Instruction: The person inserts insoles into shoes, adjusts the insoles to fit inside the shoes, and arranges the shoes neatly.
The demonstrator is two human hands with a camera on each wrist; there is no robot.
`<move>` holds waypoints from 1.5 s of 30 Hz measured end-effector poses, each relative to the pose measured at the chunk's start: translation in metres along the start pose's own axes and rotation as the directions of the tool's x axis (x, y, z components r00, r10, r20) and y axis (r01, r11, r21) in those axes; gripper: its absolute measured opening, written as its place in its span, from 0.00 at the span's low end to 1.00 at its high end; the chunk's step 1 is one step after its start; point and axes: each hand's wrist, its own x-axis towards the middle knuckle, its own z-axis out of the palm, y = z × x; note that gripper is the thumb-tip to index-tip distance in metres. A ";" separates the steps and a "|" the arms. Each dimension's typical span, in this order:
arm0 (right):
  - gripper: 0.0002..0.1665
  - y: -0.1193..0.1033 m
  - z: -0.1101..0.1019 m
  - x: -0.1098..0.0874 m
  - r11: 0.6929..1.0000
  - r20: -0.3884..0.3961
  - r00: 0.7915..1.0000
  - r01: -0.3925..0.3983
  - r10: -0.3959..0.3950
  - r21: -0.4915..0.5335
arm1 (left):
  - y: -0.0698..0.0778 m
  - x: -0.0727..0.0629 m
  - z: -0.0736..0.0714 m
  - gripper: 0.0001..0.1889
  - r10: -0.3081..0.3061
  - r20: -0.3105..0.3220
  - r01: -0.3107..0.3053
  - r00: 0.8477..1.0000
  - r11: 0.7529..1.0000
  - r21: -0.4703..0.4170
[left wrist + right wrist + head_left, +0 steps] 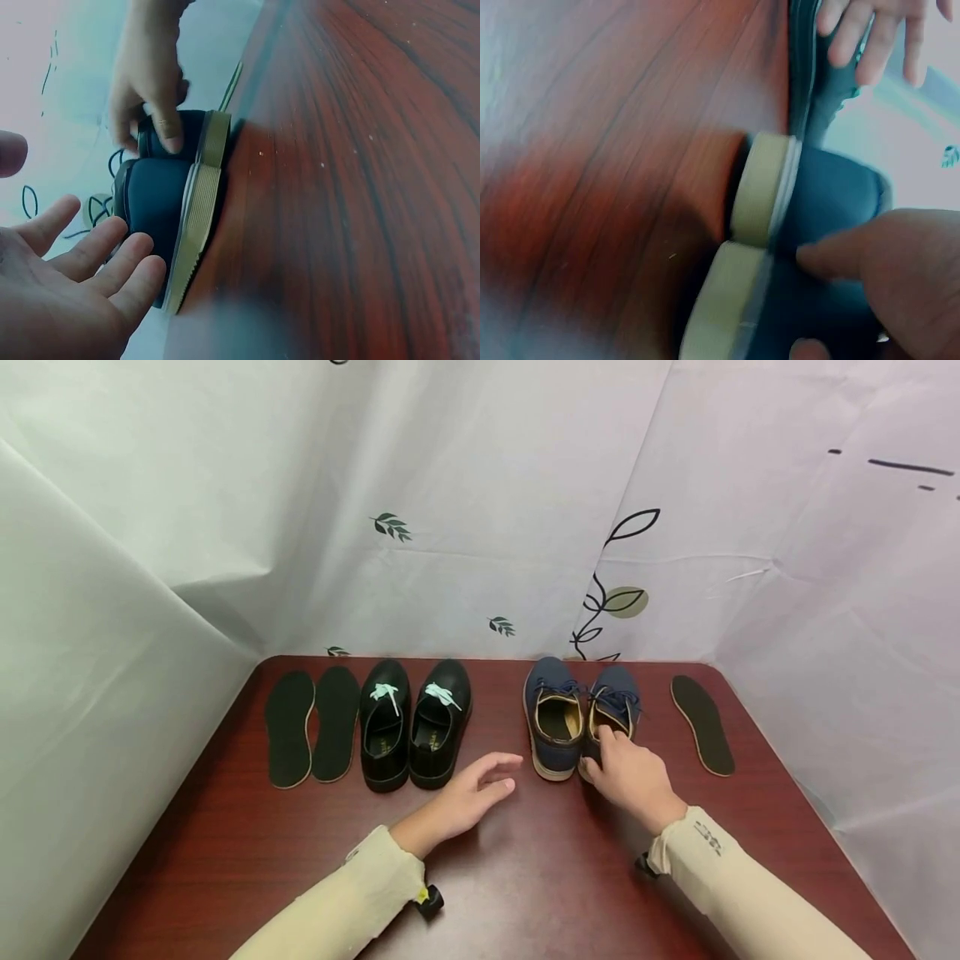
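Observation:
Side by side at the back right of the table stand two navy lace-up shoes, heels toward me. My right hand (pixel 637 778) is at the heel of the right navy shoe (pixel 617 680); its fingers dip into the opening and the thumb (pixel 832 253) lies against the outside of the heel. The fingertips inside are hidden. Just left of it, touching or nearly so, is the left navy shoe (pixel 555 755), with a dark insole visible inside. My left hand (pixel 467 795) hovers between the two pairs, fingers loosely bent and holding nothing.
A pair of black shoes with pale mint laces, left shoe (pixel 386 752) and right shoe (pixel 442 747), stands left of centre. Two dark insoles, one outer (pixel 289 731) and one inner (pixel 335 722), lie farther left. Another insole (pixel 703 724) lies at the right. White curtains (pixel 465 577) surround the table (pixel 525 893).

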 end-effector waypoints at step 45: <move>0.17 0.014 0.016 -0.008 0.989 -0.169 0.984 0.081 -0.059 0.125 | -0.006 0.014 0.001 0.18 -0.012 -0.018 0.012 1.000 1.000 -0.006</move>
